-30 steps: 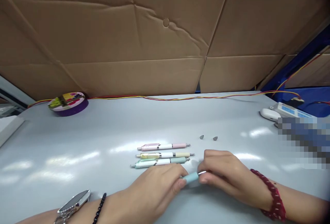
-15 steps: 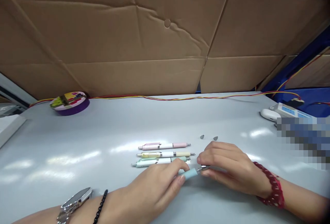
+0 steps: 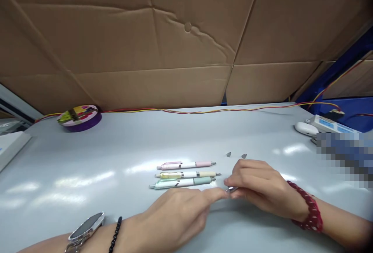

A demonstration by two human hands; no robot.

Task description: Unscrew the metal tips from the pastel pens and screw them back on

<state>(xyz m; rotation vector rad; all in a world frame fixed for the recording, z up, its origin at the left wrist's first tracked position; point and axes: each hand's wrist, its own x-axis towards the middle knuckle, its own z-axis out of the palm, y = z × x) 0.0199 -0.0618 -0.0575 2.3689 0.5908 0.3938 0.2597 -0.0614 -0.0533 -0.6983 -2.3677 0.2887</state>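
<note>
My left hand [image 3: 182,214] is closed, palm down, with its index finger stretched to the right. Its fingertip touches a small silver metal pen tip [image 3: 232,189], which my right hand [image 3: 259,185] pinches between thumb and fingers. The light blue pen, seen in my left hand a moment ago, is hidden beneath that hand now. Just beyond the hands lie a pink-and-white pen [image 3: 186,165], a yellow-and-white pen [image 3: 188,174] and a green-and-white pen [image 3: 182,183], roughly parallel. Past my right hand sit two small silver cone-shaped pieces, one left [image 3: 229,154] and one right [image 3: 244,156].
A round purple box [image 3: 80,119] stands at the back left of the grey table [image 3: 175,136]. Red and yellow wires [image 3: 186,112] run along the back edge below cardboard [image 3: 145,43]. A white case [image 3: 305,129] and a power strip [image 3: 332,124] are at the right.
My left hand has shifted right, its index finger straightening until it meets the metal tip in my right hand. The light blue pen has gone out of sight. My right hand stays nearly still.
</note>
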